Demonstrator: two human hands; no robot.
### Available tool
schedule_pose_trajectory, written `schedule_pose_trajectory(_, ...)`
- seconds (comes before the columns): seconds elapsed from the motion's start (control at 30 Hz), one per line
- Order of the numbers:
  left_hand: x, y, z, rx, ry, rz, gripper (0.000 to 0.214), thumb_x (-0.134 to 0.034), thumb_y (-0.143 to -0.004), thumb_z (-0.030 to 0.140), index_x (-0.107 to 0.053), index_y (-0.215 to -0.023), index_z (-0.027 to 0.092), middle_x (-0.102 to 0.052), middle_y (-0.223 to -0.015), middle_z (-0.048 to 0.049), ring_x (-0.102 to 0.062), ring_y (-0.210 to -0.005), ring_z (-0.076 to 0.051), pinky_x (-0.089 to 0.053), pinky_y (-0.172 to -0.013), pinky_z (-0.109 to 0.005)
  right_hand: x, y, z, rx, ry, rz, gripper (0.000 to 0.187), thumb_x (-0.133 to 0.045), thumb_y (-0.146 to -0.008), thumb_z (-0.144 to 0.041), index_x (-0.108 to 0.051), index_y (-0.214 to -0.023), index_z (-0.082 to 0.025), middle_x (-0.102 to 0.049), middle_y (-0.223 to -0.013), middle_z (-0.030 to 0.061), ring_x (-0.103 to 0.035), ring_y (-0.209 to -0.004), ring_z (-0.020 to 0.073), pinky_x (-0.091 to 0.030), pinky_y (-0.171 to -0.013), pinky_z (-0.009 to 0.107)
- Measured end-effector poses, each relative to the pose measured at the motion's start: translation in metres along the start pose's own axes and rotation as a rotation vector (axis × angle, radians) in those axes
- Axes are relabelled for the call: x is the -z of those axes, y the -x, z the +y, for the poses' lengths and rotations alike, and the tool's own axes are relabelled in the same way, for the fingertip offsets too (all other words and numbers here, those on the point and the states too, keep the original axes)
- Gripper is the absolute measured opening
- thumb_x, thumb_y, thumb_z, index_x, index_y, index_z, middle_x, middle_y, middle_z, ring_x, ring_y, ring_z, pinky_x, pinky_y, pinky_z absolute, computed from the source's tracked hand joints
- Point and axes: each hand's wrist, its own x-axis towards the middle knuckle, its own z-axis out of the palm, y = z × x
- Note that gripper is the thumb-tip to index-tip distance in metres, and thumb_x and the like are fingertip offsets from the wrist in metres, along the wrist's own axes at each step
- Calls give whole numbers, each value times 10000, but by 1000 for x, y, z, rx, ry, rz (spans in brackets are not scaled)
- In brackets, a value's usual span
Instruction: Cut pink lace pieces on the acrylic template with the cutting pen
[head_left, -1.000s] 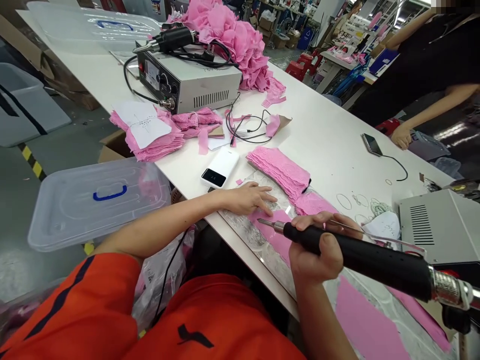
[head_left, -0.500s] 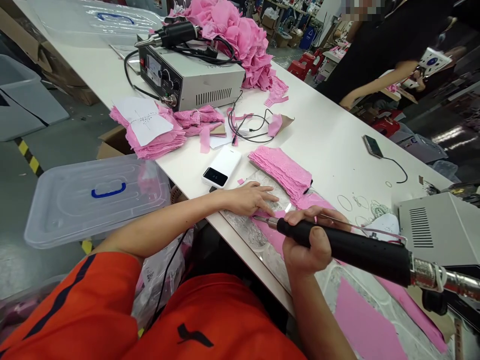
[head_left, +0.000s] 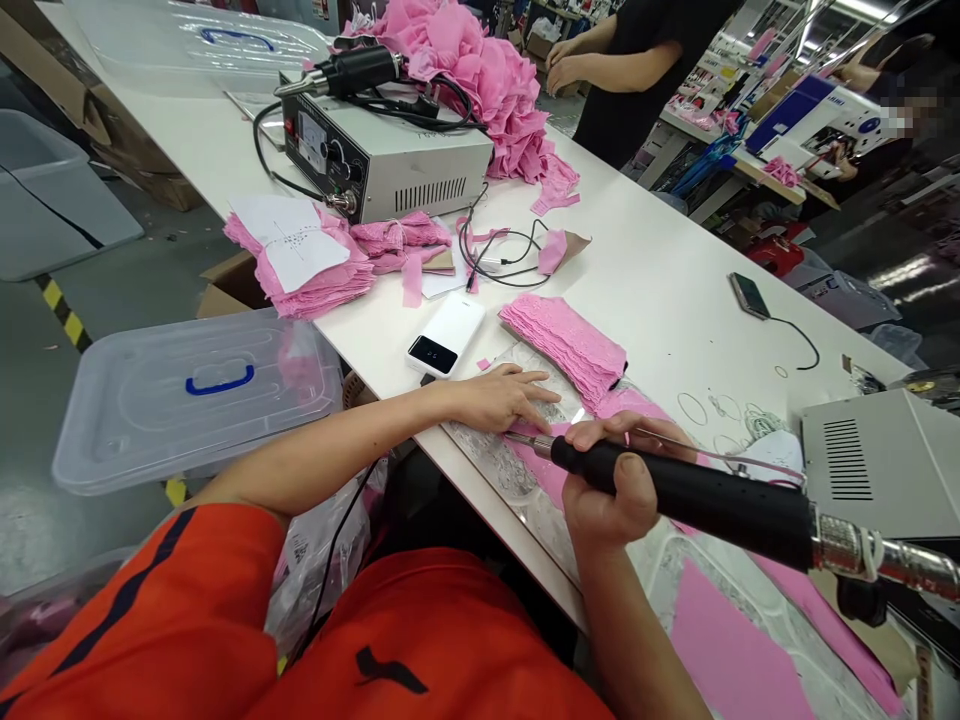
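My right hand [head_left: 611, 490] is wrapped round a black handheld ultrasonic cutter [head_left: 697, 495], its thin metal tip pointing left. That tip lies at the pink fabric [head_left: 544, 465] on a clear, scuffed plastic template [head_left: 499, 465]. My left hand [head_left: 501, 398] rests flat with fingers spread on the template and the fabric's edge, just beyond the cutter tip. Close behind the fingers lies a stack of cut pink fabric pieces [head_left: 566, 345]. A white power bank [head_left: 446, 335] sits left of the stack. Whether the tip touches the cloth I cannot tell.
A grey generator box [head_left: 427, 165] with another cutter on top stands at the back left, beside a pink fabric heap [head_left: 480, 70]. Tied pink bundles [head_left: 300, 260], a cable [head_left: 502, 260] and a phone [head_left: 748, 296] lie on the table. Another grey box [head_left: 881, 460] is right.
Both my hands and the cutter stay almost in place. Behind the table, the person in black has shifted left, uncovering a sewing machine.
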Motion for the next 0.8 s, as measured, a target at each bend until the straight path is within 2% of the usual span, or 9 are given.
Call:
schedule_pose_trajectory(0.37, 2, 1, 1, 15, 20, 11, 548, -452, -814, 8, -641, -1223, 320, -405, -1501, -15, -209, -1450, -306, -239, -1105, -535, 3, -2, 2, -21, 62, 1, 135, -555, -695, -219, -487, -811, -221, -527, -797, -54, -549, -504, 96, -499, -551, 333)
schedule_pose_trajectory(0.8, 1, 1, -3, -11, -14, 17, 535, -478, -826, 2, -624, -1249, 294, -394, -1504, -61, -211, -1443, -343, -251, -1094, -557, 1, -3, 2, -30, 13, -35, 125, -577, -751, -197, -492, -840, -218, -526, -812, -56, -576, -559, 91, -502, -614, 332)
